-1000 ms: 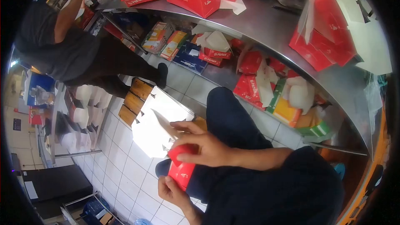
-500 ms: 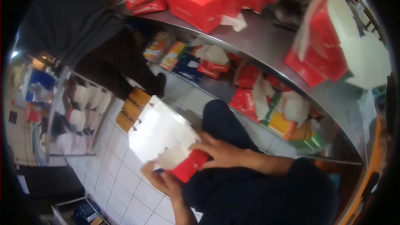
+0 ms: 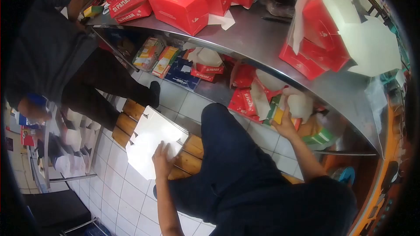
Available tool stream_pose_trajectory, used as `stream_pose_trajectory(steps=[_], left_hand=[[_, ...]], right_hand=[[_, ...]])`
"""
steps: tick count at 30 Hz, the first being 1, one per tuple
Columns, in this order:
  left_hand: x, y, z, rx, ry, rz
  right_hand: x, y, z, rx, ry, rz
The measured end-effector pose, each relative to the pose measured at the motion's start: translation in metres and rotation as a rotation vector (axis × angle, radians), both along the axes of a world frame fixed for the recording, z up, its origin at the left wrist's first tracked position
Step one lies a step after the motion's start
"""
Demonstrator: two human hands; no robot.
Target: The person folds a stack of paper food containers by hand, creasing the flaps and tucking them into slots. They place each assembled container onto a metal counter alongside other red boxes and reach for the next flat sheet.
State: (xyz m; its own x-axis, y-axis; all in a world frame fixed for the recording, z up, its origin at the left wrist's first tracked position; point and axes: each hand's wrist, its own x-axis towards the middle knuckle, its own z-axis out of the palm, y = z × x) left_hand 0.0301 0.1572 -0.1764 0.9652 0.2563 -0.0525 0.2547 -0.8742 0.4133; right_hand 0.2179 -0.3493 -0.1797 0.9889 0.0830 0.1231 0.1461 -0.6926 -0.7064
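Note:
A stack of flat white carton blanks [image 3: 148, 137] lies on a slatted wooden bench [image 3: 192, 146] beside my bent leg. My left hand [image 3: 162, 161] rests on the near edge of the stack, fingers laid out over the top blank. To the right, my right hand [image 3: 285, 125] is stretched toward the lower shelf, thumb and fingers apart with nothing between them. It overlaps a green and yellow carton [image 3: 275, 110] there, close to red boxes [image 3: 241, 104] with white inner flaps.
On the steel counter [image 3: 245, 39] stand several closed red boxes [image 3: 179, 8] and, at right, nested open red cartons [image 3: 323, 35]. A person in dark clothes [image 3: 48, 48] stands at left, near a rack of white cartons [image 3: 74, 142]. A black seat [image 3: 57, 209] is at lower left.
The part-folded red and white box that both hands held has left them. My right hand has moved right to the shelf; my left has settled on the white blanks. The view has shifted.

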Motion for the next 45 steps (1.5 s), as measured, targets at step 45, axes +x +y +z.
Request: stream_pose_trajectory(steps=[45], left_hand=[[-0.073, -0.125, 0.216, -1.207, -0.513, 0.386]], right_hand=[[-0.039, 0.266, 0.244, 0.185, -0.191, 1.539]])
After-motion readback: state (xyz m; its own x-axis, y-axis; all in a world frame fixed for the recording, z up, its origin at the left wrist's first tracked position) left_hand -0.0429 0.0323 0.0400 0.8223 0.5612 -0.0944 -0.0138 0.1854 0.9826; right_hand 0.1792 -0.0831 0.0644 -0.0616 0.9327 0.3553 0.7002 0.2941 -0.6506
